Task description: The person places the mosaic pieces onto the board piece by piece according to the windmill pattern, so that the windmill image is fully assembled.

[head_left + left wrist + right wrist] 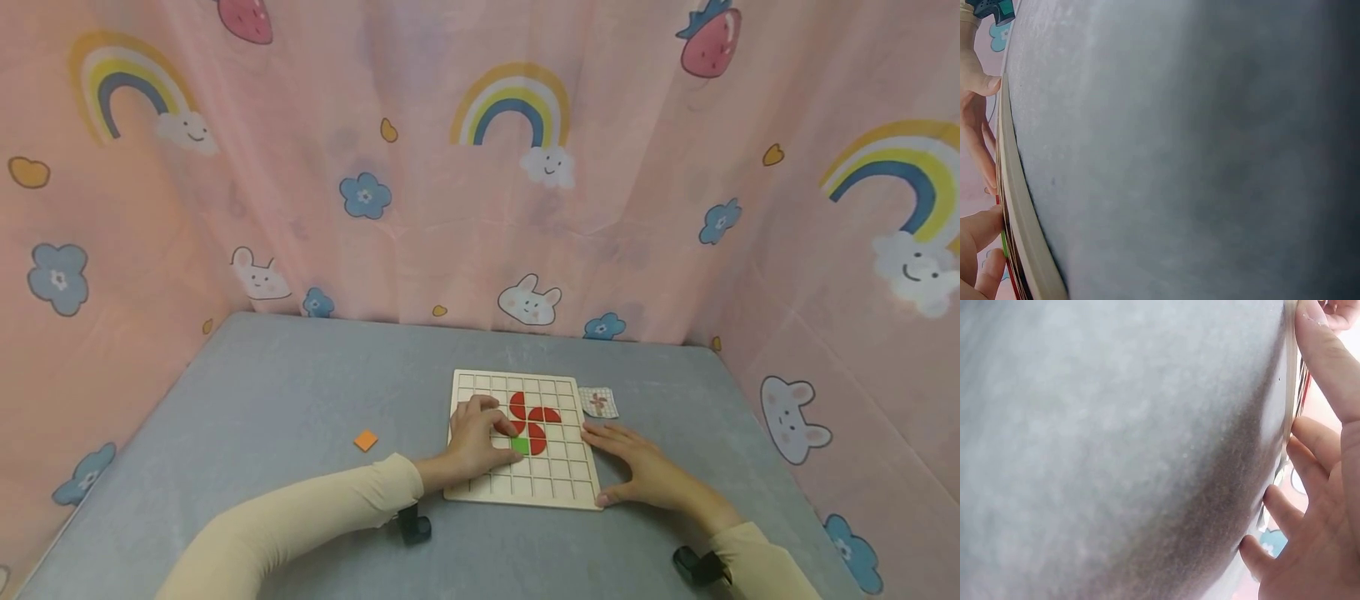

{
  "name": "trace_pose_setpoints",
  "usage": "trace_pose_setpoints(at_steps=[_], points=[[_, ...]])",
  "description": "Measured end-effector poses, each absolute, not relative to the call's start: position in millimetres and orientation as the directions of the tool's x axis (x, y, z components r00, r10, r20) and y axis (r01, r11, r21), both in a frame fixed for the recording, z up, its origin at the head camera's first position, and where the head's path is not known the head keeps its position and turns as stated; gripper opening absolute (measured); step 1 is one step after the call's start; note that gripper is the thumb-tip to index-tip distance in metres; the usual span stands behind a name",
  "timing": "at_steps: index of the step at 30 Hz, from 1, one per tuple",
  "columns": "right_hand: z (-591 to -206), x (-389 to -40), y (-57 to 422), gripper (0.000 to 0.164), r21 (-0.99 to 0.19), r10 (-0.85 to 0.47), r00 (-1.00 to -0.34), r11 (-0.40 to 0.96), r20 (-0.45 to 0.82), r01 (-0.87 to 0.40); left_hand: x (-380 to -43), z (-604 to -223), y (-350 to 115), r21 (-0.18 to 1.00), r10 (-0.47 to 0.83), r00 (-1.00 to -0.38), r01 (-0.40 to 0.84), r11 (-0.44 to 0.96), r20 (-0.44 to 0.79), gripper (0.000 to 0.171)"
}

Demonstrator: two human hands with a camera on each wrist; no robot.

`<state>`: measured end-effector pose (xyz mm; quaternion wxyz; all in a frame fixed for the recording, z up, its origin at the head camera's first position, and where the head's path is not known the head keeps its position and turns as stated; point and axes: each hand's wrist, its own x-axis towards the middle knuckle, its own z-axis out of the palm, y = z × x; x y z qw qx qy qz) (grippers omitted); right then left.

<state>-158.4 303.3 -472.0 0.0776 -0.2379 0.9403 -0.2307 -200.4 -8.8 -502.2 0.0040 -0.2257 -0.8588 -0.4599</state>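
Note:
A pale wooden board with a grooved square grid lies flat on the table. Red rounded pieces sit on it in a pinwheel shape, one partly covered by the left fingers. My left hand reaches over the board's left side, its thumb and index finger pinching a green square tile just below the red pieces. In the left wrist view, the green tile's edge shows between these fingertips, at the board's surface. My right hand rests along the board's right edge with fingers spread, thumb at the near right corner.
An orange square tile lies on the grey table left of the board. A small card printed with a red pinwheel on a grid lies by the board's far right edge. Pink patterned curtains enclose the back and sides.

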Motion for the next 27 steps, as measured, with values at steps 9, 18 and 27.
trace_pose_setpoints(at_steps=[9, 18, 27], points=[[-471.6, -158.0, 303.2, 0.102, -0.463, -0.483, -0.875, 0.785, -0.039, -0.413, -201.0, -502.1, -8.3, 0.793, 0.38, -0.902, 0.38, 0.476, 0.204, 0.024], [-469.4, -156.7, 301.4, 0.102, -0.474, -0.477, -0.877, 0.786, -0.053, -0.398, -211.2, -488.0, -16.9, 0.879, 0.346, -0.924, 0.293, 0.376, 0.16, 0.016], [-470.6, -156.9, 302.1, 0.102, -0.47, -0.473, -0.88, 0.788, -0.05, -0.398, -218.5, -453.8, -76.5, 0.926, 0.36, -0.92, 0.263, 0.271, 0.157, 0.026]])
